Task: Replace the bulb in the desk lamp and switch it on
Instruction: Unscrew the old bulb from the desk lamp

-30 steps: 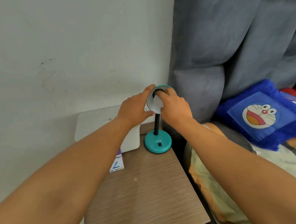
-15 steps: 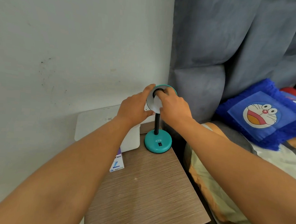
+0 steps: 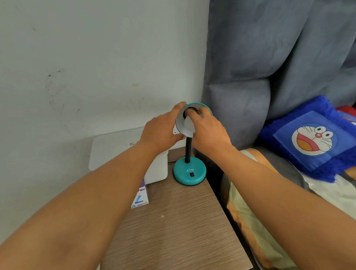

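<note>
A teal desk lamp stands at the back of the wooden bedside table (image 3: 176, 229), with a round base (image 3: 185, 178), a black rocker switch (image 3: 191, 174) and a black stem (image 3: 188, 150). Its shade (image 3: 198, 104) is tilted up towards me, white inside, with the dark socket in the middle. My left hand (image 3: 160, 129) grips the shade's left rim. My right hand (image 3: 209, 130) reaches into the shade, fingertips at the socket, closed around a white bulb (image 3: 187, 126) that shows below my fingers. The bulb's base is hidden.
A white box (image 3: 113, 149) leans against the wall left of the lamp, and a small purple-and-white printed carton (image 3: 140, 199) lies by it. To the right is a bed with a grey padded headboard (image 3: 262, 56) and a blue cartoon pillow (image 3: 315, 140).
Hardly anything has moved. Both hands stay on the shade, and my right hand has shifted only slightly at the socket.
</note>
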